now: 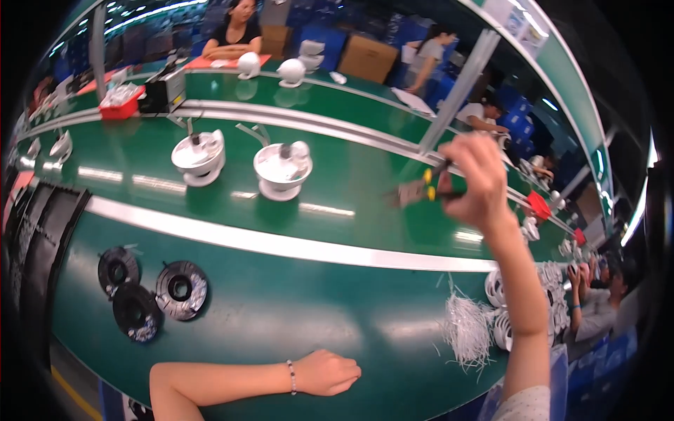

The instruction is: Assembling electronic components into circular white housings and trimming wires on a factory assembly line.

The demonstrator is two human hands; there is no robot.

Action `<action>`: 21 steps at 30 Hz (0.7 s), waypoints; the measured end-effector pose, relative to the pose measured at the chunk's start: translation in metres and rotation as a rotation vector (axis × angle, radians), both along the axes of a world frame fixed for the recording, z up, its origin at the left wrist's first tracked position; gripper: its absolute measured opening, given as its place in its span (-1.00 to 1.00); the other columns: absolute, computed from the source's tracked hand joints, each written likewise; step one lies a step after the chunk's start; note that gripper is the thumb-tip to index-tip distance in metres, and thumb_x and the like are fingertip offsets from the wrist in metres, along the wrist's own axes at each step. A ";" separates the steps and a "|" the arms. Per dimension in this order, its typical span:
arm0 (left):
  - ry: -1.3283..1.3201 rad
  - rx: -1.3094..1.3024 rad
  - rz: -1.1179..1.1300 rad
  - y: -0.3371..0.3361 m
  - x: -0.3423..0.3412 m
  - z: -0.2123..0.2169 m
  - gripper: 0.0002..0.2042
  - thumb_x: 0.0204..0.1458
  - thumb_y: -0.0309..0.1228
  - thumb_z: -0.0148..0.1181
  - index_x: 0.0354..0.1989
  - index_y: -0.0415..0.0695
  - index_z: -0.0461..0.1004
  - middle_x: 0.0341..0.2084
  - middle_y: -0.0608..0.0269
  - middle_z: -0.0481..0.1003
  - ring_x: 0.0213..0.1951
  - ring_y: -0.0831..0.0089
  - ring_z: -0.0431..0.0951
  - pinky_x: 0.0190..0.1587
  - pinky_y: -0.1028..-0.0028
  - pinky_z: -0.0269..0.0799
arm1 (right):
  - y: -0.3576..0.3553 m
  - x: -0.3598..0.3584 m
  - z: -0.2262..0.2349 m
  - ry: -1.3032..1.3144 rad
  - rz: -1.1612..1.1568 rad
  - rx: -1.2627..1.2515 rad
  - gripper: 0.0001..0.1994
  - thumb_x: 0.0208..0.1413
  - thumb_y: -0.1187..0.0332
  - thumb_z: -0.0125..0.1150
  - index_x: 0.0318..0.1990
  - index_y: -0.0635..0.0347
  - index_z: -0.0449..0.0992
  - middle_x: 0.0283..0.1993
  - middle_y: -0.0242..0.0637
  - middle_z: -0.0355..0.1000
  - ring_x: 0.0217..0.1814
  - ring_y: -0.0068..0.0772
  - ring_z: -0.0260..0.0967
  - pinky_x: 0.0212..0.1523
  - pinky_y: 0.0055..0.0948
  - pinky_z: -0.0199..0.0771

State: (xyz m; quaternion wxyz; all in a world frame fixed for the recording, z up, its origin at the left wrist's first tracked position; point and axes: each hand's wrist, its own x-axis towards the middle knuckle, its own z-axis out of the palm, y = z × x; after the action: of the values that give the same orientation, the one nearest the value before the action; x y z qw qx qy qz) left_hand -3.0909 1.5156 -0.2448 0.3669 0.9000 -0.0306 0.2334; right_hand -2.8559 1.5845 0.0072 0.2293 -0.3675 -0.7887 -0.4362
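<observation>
My right hand (477, 179) is raised above the green conveyor belt, its fingers wrapped round a pair of pliers (413, 191) with black and yellow handles. The jaws point left and are smeared by motion. My left hand (326, 373) lies on the green worktable, loosely closed, with nothing visible in it. Left of the pliers, two white bowl-shaped housings (282, 170) stand on the belt with thin strips sticking up. Three round black parts, including a disc with small pieces in it (181, 289), lie on the table's left side.
A heap of thin white strips (465, 328) lies on the table's right, beside stacked white rings (497, 288). A black rack (42, 245) stands at the left edge. A pale rail (281, 242) divides table from belt. Farther off are a red bin (121, 104) and several people.
</observation>
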 end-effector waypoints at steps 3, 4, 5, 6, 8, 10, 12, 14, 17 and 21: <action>0.082 0.143 -0.054 0.003 0.002 0.007 -0.78 0.00 -0.30 -0.06 -0.59 -0.16 0.28 -0.78 0.19 0.35 -0.68 0.17 0.39 -0.65 0.31 0.30 | 0.056 -0.005 0.024 -0.126 0.017 0.011 -0.67 -0.57 0.61 0.12 -0.45 0.23 0.36 -0.40 -0.22 0.26 -0.31 -0.18 0.24 -0.26 -0.34 0.29; 0.089 0.131 -0.027 0.004 0.002 0.006 -0.78 0.00 -0.30 -0.06 -0.59 -0.16 0.28 -0.78 0.19 0.35 -0.68 0.17 0.39 -0.65 0.31 0.30 | 0.081 -0.004 0.024 -0.167 0.025 -0.016 -0.66 -0.55 0.61 0.12 -0.41 0.24 0.36 -0.37 -0.21 0.27 -0.27 -0.16 0.24 -0.23 -0.33 0.29; 0.144 0.132 -0.037 0.005 0.001 0.006 -0.77 0.01 -0.30 -0.06 -0.59 -0.17 0.28 -0.80 0.19 0.34 -0.68 0.15 0.39 -0.64 0.29 0.30 | 0.106 -0.004 0.021 -0.208 0.031 -0.041 -0.64 -0.54 0.60 0.11 -0.38 0.24 0.37 -0.34 -0.20 0.28 -0.24 -0.15 0.25 -0.21 -0.32 0.29; 0.197 0.137 -0.051 0.006 0.000 0.006 -0.76 0.02 -0.30 -0.07 -0.60 -0.17 0.28 -0.81 0.19 0.33 -0.67 0.14 0.39 -0.64 0.27 0.30 | 0.128 -0.010 0.019 -0.242 0.051 -0.031 -0.64 -0.56 0.58 0.16 -0.40 0.23 0.36 -0.36 -0.24 0.27 -0.25 -0.19 0.23 -0.19 -0.35 0.27; 0.202 0.086 -0.047 0.008 0.001 0.004 -0.82 0.00 -0.34 -0.06 -0.56 -0.16 0.29 -0.74 0.19 0.37 -0.65 0.14 0.41 -0.62 0.28 0.31 | 0.169 -0.014 0.008 -0.301 0.044 -0.046 -0.67 -0.54 0.53 0.20 -0.42 0.20 0.36 -0.39 -0.29 0.24 -0.23 -0.27 0.21 -0.15 -0.41 0.23; 0.214 0.032 -0.033 0.007 -0.001 -0.001 -0.87 -0.02 -0.38 -0.06 -0.53 -0.16 0.30 -0.67 0.18 0.40 -0.62 0.15 0.42 -0.60 0.28 0.33 | 0.206 -0.025 -0.008 -0.348 0.015 -0.082 -0.71 -0.50 0.51 0.18 -0.44 0.17 0.36 -0.39 -0.29 0.25 -0.24 -0.28 0.20 -0.15 -0.43 0.22; 0.067 -0.227 -0.021 0.007 -0.001 -0.004 -0.92 -0.11 -0.51 -0.05 -0.40 -0.15 0.32 -0.47 0.17 0.44 -0.54 0.17 0.45 -0.52 0.31 0.38 | 0.236 -0.036 -0.024 -0.399 0.027 -0.093 -0.74 -0.48 0.50 0.18 -0.47 0.14 0.36 -0.38 -0.31 0.25 -0.22 -0.31 0.20 -0.14 -0.46 0.20; 0.144 -0.256 -0.044 0.011 -0.003 0.000 -0.83 -0.13 -0.56 -0.08 -0.31 -0.15 0.30 -0.42 0.22 0.40 -0.44 0.23 0.45 -0.47 0.35 0.39 | 0.257 -0.042 -0.039 -0.449 0.010 -0.131 -0.75 -0.47 0.49 0.19 -0.47 0.13 0.38 -0.37 -0.34 0.25 -0.19 -0.35 0.19 -0.11 -0.48 0.18; 0.169 -0.305 -0.086 0.011 -0.001 -0.008 -0.72 -0.17 -0.63 -0.11 -0.21 -0.16 0.29 -0.38 0.26 0.36 -0.32 0.29 0.45 -0.41 0.39 0.41 | 0.275 -0.048 -0.057 -0.533 -0.003 -0.204 -0.75 -0.47 0.50 0.19 -0.46 0.13 0.42 -0.36 -0.36 0.26 -0.17 -0.36 0.19 -0.07 -0.48 0.18; 0.133 -0.268 -0.135 0.012 -0.003 -0.023 -0.70 -0.19 -0.63 -0.11 -0.20 -0.17 0.29 -0.40 0.26 0.36 -0.30 0.31 0.43 -0.39 0.40 0.42 | 0.284 -0.052 -0.074 -0.551 0.020 -0.245 -0.76 -0.48 0.49 0.20 -0.48 0.13 0.42 -0.37 -0.37 0.27 -0.18 -0.37 0.20 -0.06 -0.51 0.18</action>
State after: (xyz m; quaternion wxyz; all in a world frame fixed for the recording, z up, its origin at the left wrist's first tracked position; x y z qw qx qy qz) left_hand -3.0935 1.5272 -0.2679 0.4996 0.8524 -0.0352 0.1500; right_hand -2.9078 1.8682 -0.0667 -0.0353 -0.2524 -0.8716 -0.4188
